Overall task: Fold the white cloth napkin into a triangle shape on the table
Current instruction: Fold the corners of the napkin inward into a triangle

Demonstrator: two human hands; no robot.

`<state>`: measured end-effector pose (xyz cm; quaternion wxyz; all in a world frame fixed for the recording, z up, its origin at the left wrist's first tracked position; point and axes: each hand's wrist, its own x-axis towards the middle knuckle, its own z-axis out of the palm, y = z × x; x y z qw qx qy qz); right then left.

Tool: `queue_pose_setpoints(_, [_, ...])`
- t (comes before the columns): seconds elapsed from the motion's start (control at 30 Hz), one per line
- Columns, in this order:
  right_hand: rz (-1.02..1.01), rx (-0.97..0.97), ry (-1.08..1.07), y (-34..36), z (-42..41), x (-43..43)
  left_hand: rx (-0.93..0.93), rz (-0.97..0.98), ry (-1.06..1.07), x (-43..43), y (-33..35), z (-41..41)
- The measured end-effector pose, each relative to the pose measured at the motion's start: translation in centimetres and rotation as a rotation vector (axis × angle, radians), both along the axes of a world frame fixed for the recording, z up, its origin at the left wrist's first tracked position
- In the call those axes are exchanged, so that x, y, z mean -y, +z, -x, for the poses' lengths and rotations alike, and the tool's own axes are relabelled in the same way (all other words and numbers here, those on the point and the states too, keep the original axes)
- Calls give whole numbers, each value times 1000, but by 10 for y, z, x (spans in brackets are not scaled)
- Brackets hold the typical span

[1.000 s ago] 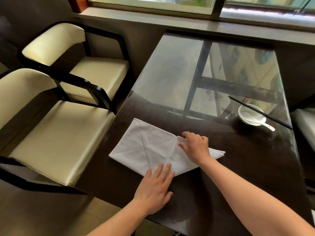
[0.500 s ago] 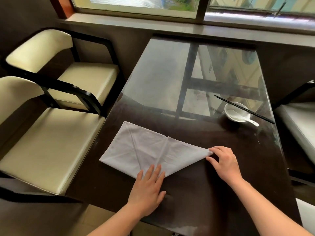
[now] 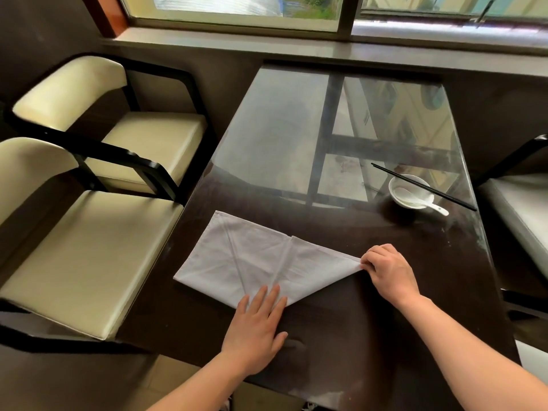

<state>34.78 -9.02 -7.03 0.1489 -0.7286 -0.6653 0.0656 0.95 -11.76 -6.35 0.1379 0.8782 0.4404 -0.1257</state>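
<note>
The left hand (image 3: 256, 323) lay flat, fingers spread open, pressing the near point of the white cloth napkin (image 3: 261, 264) and gripping nothing; the right hand (image 3: 388, 269) was curled, its fingertips pinching the napkin's sharp right corner; the napkin, soft and creased, lay partly folded on the near half of the glossy, dark glass-topped table (image 3: 400, 321); farther right stood a small round white bowl (image 3: 410, 192) holding a white ceramic spoon (image 3: 430, 204), black chopsticks (image 3: 422, 186) across its rim; cream padded chairs (image 3: 89, 247) flanked the left side.
</note>
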Motion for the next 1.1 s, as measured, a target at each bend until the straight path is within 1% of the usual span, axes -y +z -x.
queue_pose_setpoints(0.3, [-41, 68, -15, -5, 6, 2, 10, -45, -16, 5, -17, 5])
queue_pose_setpoints(0.5, [-67, 54, -49, -13, 12, 6, 30, -137, -118, 7, -20, 10])
queue_pose_setpoints(0.57, [-126, 89, 0, -12, 21, 9, 29, -137, -137, 6, -19, 12])
queue_pose_setpoints(0.63, [-140, 144, 163, -9, 41, 16, 29, -140, -140, 6, -19, 13])
queue_pose_setpoints(0.73, [32, 202, 431, -12, 80, 35, 15, -116, -124, 8, -20, 13])
queue_pose_setpoints(0.8, [137, 258, 495, -19, 94, 45, 11, -97, -123, 9, -20, 14])
queue_pose_setpoints(0.9, [216, 306, 464, -25, 85, 50, 13, -91, -119, 9, -22, 14])
queue_pose_setpoints(1.0, [288, 335, 370, -23, 57, 44, 16, -93, -114, 11, -24, 13])
queue_pose_setpoints(1.1, [402, 338, 270, -20, 29, 39, 23, -99, -111, 12, -25, 15])
